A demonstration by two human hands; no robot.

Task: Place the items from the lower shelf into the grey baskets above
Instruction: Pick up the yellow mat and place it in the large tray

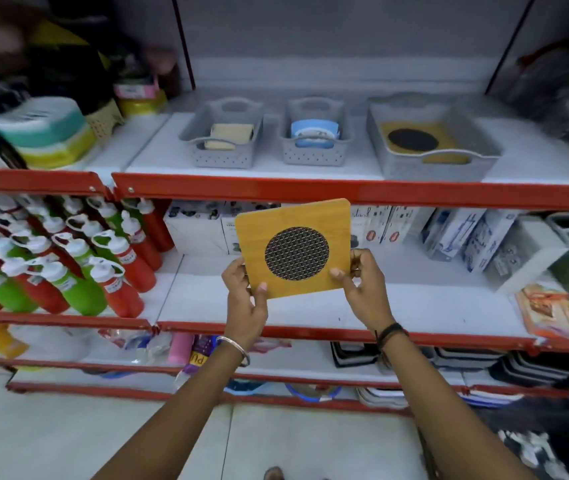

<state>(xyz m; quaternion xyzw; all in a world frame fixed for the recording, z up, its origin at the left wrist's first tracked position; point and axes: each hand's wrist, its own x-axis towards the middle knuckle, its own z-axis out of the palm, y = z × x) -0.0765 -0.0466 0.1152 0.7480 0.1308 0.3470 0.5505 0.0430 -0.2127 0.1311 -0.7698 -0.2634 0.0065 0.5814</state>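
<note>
1. Both hands, left hand (pixel 245 299) and right hand (pixel 362 289), pinch the wooden trivet (pixel 293 247) by its lower corners, fingers closed on it, in front of the lower shelf (pixel 414 306)
2. Step: carrying it upward
3. Next: lift over the wide grey basket (pixel 435 164), which seems to hold a matching one already
</note>
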